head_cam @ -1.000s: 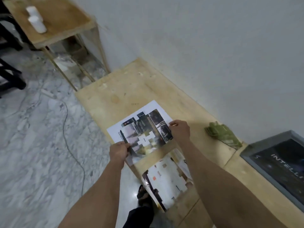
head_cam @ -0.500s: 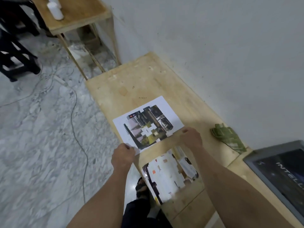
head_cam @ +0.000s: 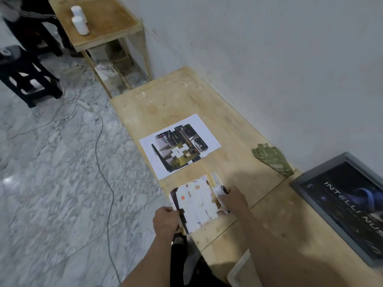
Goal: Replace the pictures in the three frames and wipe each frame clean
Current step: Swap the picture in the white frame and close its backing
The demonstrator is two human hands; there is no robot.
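My one view, head-worn wide-angle camera, looking forward and steeply down, close above the tabletop (head_cam: 238, 129), wall (head_cam: 269, 59) along the right, marble floor (head_cam: 51, 183) filling the left, forearms entering from below

Bare plywood bench (head_cam: 176, 94) lies open beyond the printed sheet (head_cam: 179, 146); green cloth (head_cam: 271, 159) hugs the wall.

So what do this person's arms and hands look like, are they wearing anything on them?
Nothing is worn: the left hand and right hand are bare, with no gloves, rings or watch visible. Both forearms are bare too, with no sleeves in view.
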